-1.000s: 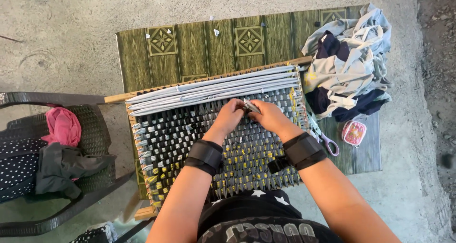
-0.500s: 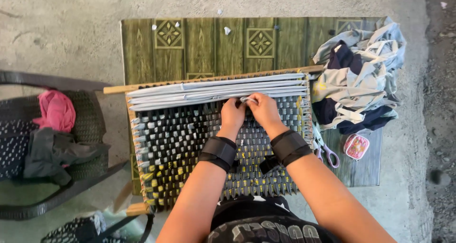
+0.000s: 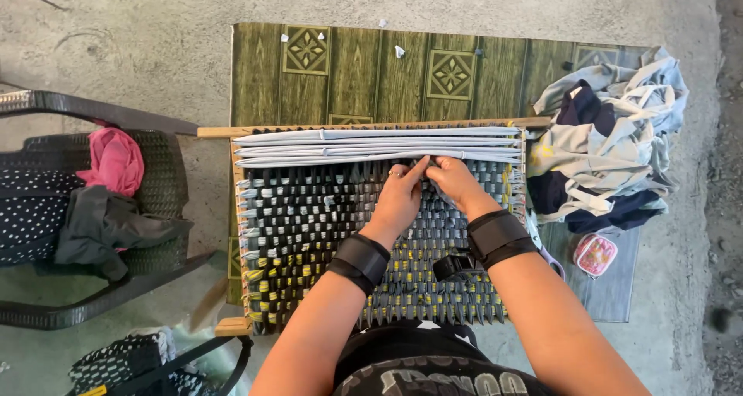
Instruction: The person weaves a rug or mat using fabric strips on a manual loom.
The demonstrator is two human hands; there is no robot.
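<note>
A wooden weaving frame [image 3: 224, 132] lies in front of me, filled with a dark woven mat [image 3: 309, 226] flecked with grey and yellow. Several pale grey fabric strips [image 3: 333, 145] stretch across its far end. My left hand [image 3: 401, 199] rests on the weave just below those strips, fingers pointing up at them. My right hand [image 3: 457, 181] sits beside it, fingers curled and pinching a pale grey strip at the weave's top edge. Both wrists wear black bands.
A green patterned floor mat [image 3: 348, 63] lies under the frame. A heap of grey, white and navy cloth [image 3: 604, 148] sits to the right, with a small pink pouch [image 3: 595, 254] below it. A dark plastic chair [image 3: 93, 210] holding pink and dark clothes stands at left.
The view has shifted, so the frame sits further right. Both hands stay together at the top of the weave, working the same spot on the strip.
</note>
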